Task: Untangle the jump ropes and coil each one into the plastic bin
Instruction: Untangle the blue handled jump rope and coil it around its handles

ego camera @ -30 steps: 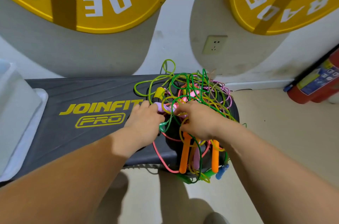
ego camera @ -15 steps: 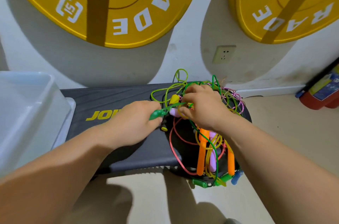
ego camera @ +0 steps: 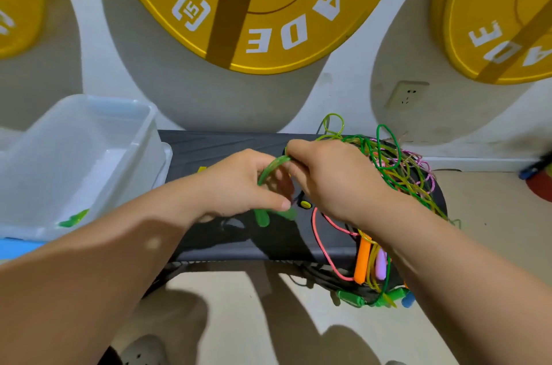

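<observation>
I am untangling. My left hand (ego camera: pixel 236 185) grips a green handle (ego camera: pixel 262 218), and my right hand (ego camera: pixel 337 182), close against it, pinches the green rope (ego camera: pixel 270 169) arcing up from that handle. The other jump ropes (ego camera: pixel 397 167) lie knotted in a heap at the right end of the tabletop (ego camera: pixel 209 143); the plastic bin (ego camera: pixel 143 113) stands at the left. Next, I judge, this green rope must be drawn free of the heap without tightening loops, then coiled.

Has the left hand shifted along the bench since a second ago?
Yes. The left hand, gripping green rope, has drawn leftward from the tangle, now covering the bench logo.
</observation>
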